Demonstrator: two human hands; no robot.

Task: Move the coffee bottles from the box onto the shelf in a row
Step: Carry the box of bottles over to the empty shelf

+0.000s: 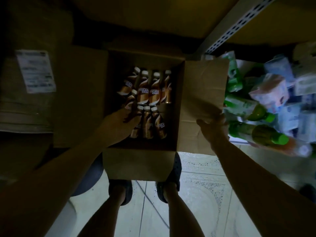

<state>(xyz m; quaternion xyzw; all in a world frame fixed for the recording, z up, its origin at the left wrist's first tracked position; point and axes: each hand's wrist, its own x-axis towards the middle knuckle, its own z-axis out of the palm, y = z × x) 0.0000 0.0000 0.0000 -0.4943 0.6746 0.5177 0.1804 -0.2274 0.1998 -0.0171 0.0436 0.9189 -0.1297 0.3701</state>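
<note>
An open cardboard box (pixel 136 165) stands on the floor in front of my feet. Several brown coffee bottles (pixel 154 93) with white caps lie inside it. My left hand (pixel 119 125) reaches into the box at its left side, its fingers on a bottle lying there; in the dark I cannot tell whether they close around it. My right hand (pixel 212 127) holds the outer edge of the box's right flap (pixel 203 94), thumb on top. A shelf board (pixel 153 16) runs above the box, behind a perforated metal upright (pixel 239 24).
Green bottles (pixel 256 134) and plastic-wrapped packs (pixel 273 89) are piled on the floor to the right of the box. A large carton with a white label (pixel 35 71) stands to the left. Pale floor tiles (pixel 196 194) lie under my legs.
</note>
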